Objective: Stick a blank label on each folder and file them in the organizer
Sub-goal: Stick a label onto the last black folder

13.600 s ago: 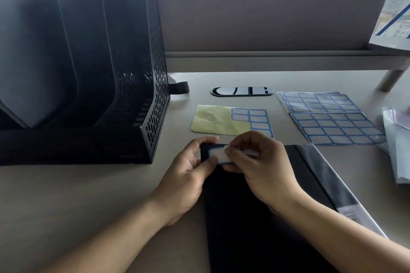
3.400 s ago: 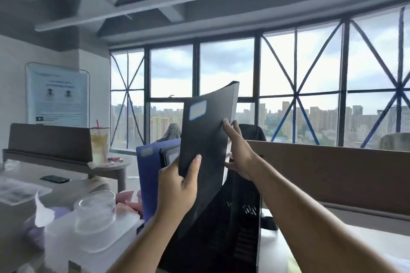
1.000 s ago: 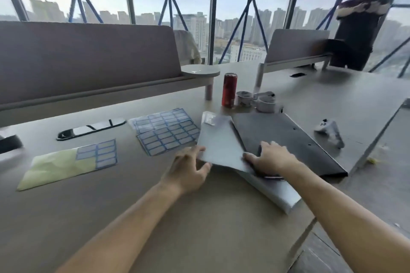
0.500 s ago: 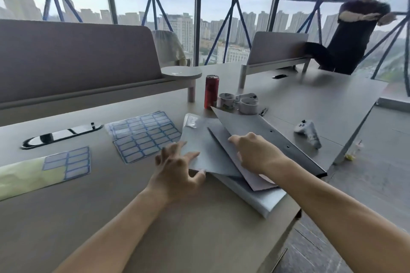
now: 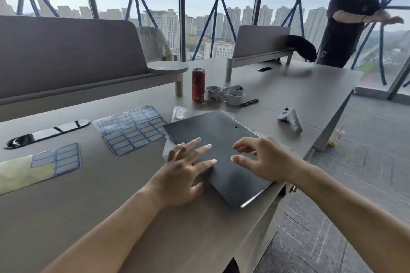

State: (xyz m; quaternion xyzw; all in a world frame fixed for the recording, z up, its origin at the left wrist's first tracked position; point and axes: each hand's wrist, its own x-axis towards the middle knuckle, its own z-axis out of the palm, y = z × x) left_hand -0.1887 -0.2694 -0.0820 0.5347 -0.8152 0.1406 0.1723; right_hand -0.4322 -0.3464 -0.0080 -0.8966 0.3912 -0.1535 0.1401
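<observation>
A dark folder (image 5: 219,137) lies flat near the surface's (image 5: 106,210) right edge, the left hand (image 5: 184,176) resting spread, straight fingers on its 9 o'clock edge, the right hand (image 5: 265,162) loosely open above it, gripping nothing, and label sheets (image 5: 133,131) lie at its 10 o'clock.

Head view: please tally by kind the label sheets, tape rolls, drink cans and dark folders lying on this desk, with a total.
Blue-bordered paper label sheets: 3, one partly used
White tape rolls: 2
Red metal drink can: 1
Dark grey flat folder: 1
Total: 7
</observation>
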